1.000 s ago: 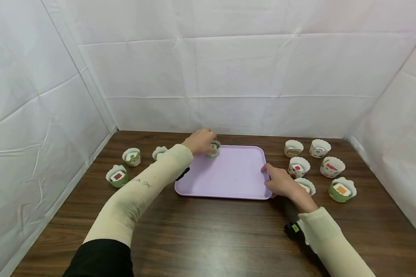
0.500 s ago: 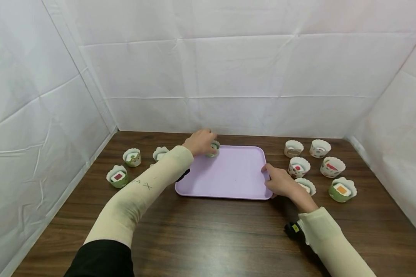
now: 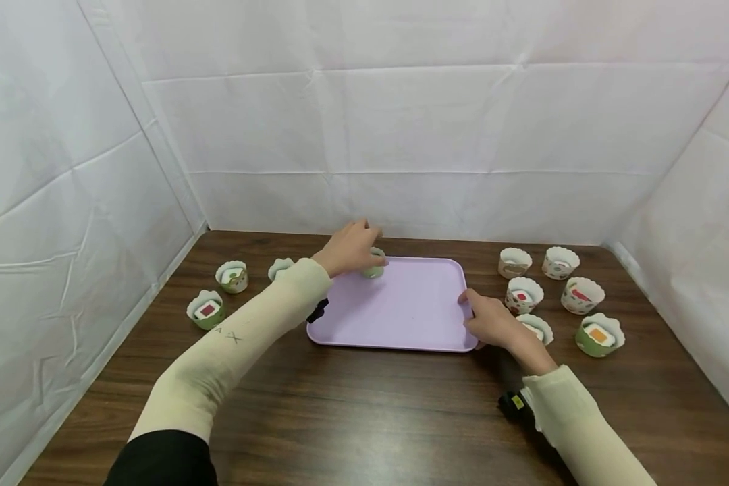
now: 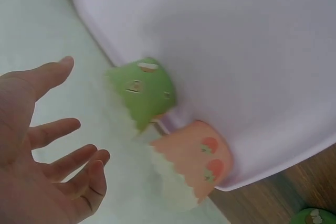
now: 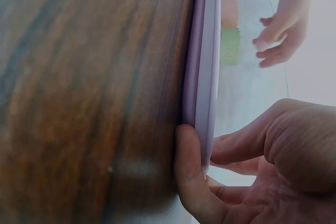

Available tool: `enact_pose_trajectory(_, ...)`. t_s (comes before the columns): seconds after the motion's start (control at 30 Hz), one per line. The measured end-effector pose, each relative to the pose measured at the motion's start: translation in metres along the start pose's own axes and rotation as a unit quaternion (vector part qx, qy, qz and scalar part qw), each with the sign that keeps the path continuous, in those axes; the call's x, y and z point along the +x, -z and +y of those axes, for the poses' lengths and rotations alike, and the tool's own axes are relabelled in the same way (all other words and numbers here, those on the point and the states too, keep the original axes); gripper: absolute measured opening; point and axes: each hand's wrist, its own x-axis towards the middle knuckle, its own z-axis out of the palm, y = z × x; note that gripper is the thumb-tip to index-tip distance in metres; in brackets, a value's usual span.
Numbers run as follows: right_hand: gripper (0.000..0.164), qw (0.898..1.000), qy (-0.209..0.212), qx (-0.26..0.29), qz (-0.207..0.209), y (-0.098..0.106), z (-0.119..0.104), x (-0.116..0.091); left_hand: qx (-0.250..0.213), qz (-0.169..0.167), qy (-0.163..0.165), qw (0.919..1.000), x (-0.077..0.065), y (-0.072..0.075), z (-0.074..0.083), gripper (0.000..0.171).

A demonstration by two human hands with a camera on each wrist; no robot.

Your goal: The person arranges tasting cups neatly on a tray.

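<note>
Two cups (image 4: 197, 153) on one tray (image 3: 407, 310), six cups (image 3: 524, 301) to its right.

the left hand (image 4: 18, 156), fingers loosely bent, is apart from a green cup (image 4: 148, 90) and a strawberry-print pink cup (image 4: 194, 153), beside each other on a lilac tray (image 4: 252, 66).
</note>
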Motion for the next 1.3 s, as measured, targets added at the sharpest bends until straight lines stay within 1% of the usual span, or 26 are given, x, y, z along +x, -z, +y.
enact_pose_trajectory(0.07, 0.045, 1.000, 0.000, -0.001, 0.001, 0.000, 0.000, 0.000, -0.029, 0.011, -0.002, 0.9995, -0.008, 0.007, 0.002, 0.062)
enact_pose_trajectory(0.17, 0.045, 1.000, 0.000, -0.001, 0.002, 0.001, -0.001, 0.000, -0.058, 0.032, -0.013, 0.9977, -0.020, 0.015, 0.003, 0.059)
enact_pose_trajectory(0.3, 0.045, 1.000, 0.000, 0.000, 0.003, 0.002, 0.000, -0.001, -0.066, 0.066, -0.027, 0.9952, -0.037, 0.019, 0.000, 0.057)
enact_pose_trajectory(0.43, 0.046, 1.000, 0.000, 0.002, 0.005, 0.003, 0.000, -0.001, -0.083, 0.094, -0.016, 0.9920, -0.055, 0.025, -0.004, 0.057)
enact_pose_trajectory(0.53, 0.046, 1.000, -0.002, 0.003, 0.006, 0.002, 0.001, -0.002, -0.107, 0.117, -0.002, 0.9873, -0.070, 0.028, -0.012, 0.056)
enact_pose_trajectory(0.77, 0.046, 1.000, -0.005, 0.000, 0.007, 0.001, 0.003, -0.001, -0.144, 0.167, 0.034, 0.9748, -0.102, 0.028, -0.043, 0.056)
enact_pose_trajectory(0.9, 0.046, 1.000, -0.005, 0.000, 0.011, 0.001, 0.003, -0.002, -0.172, 0.198, 0.059, 0.9633, -0.117, 0.028, -0.064, 0.053)
enact_pose_trajectory(1.07, 0.046, 1.000, -0.004, -0.001, 0.007, 0.001, 0.002, -0.002, -0.186, 0.238, 0.082, 0.9499, -0.132, 0.031, -0.090, 0.050)
enact_pose_trajectory(1.17, 0.046, 1.000, -0.003, -0.001, 0.007, 0.001, 0.001, -0.002, -0.189, 0.257, 0.096, 0.9431, -0.140, 0.033, -0.104, 0.049)
enact_pose_trajectory(1.3, 0.046, 1.000, -0.002, -0.001, 0.005, 0.002, 0.000, -0.002, -0.201, 0.276, 0.122, 0.9320, -0.149, 0.034, -0.119, 0.049)
